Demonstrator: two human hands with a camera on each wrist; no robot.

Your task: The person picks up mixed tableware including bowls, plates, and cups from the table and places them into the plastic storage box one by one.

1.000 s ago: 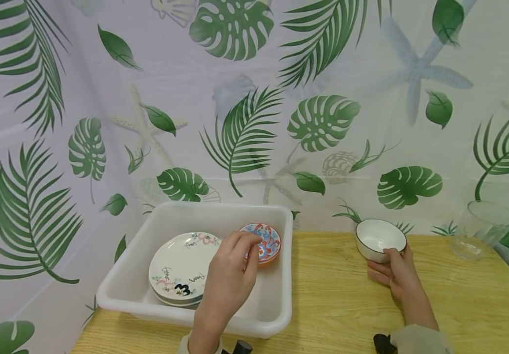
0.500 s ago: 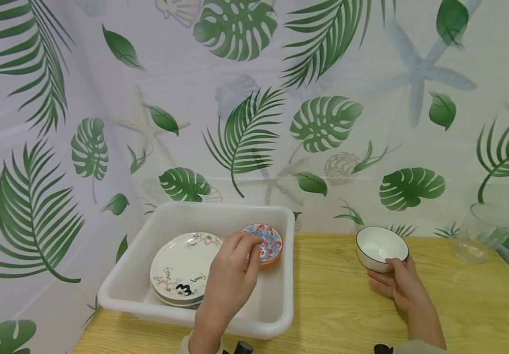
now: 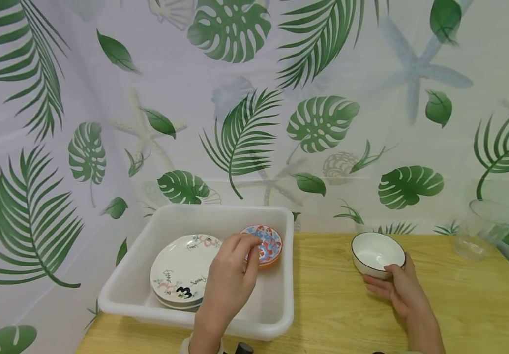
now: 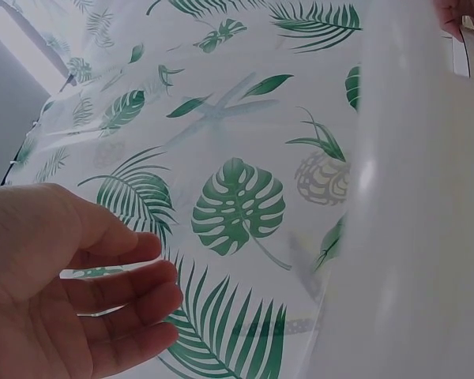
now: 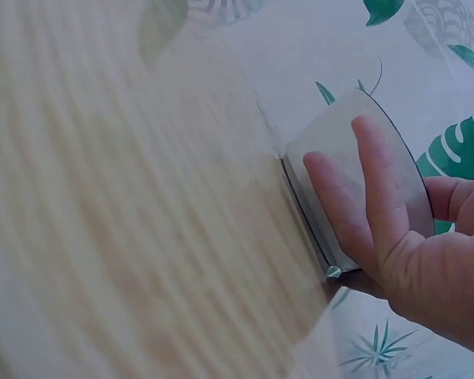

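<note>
A white bowl (image 3: pixel 377 253) with a dark rim is held upright by my right hand (image 3: pixel 402 290) over the right part of the table. The thumb lies at its rim and other fingers lie along its outer side, as the right wrist view shows on the bowl (image 5: pixel 340 146). Whether its base touches the wood I cannot tell. My left hand (image 3: pixel 232 280) hovers over a white plastic basin (image 3: pixel 287 275), fingers loosely bent, holding nothing. In the basin lie stacked white floral plates (image 3: pixel 183 268), partly hidden by that hand, and a red-and-blue patterned dish (image 3: pixel 272 246).
A clear glass (image 3: pixel 480 231) stands at the table's back right. The wooden table (image 3: pixel 329 300) runs between the basin and the right hand. A leaf-printed sheet (image 3: pixel 254 123) hangs behind and at the left.
My right hand has drawn the bowl a little toward me, away from the back edge. The left hand has stayed in place over the basin.
</note>
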